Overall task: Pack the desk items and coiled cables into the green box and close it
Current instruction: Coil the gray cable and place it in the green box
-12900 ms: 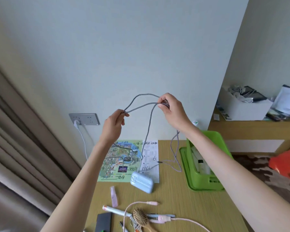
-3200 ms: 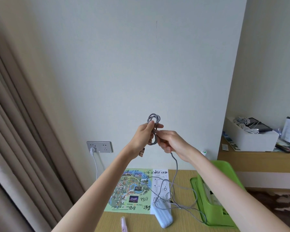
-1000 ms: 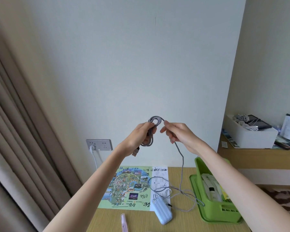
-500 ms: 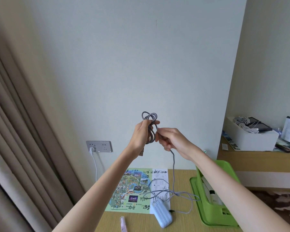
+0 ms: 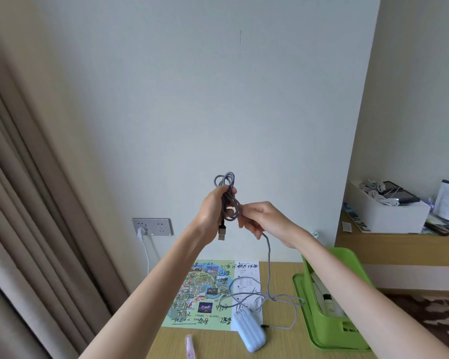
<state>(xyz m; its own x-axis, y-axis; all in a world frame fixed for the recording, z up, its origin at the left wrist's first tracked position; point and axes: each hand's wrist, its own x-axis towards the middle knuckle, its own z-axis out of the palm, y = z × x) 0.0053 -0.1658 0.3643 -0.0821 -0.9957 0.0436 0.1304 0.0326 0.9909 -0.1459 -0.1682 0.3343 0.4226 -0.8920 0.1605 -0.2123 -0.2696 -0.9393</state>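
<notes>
left hand clenched round coiled cable; right hand pinching its loose strand, trailing to desk beside green box.

Curtain far left. Socket on wall, white plug in. White box on shelf, right.

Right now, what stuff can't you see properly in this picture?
All in the head view:
- Green box: the right forearm crosses it, so most of what's inside is hidden.
- Pink item: cut off by the bottom edge.
- Map sheet: the handwriting is too small to read.
- Grey cable: part of the coil is hidden inside the left hand; the right hand covers where the strand leaves the coil.
</notes>
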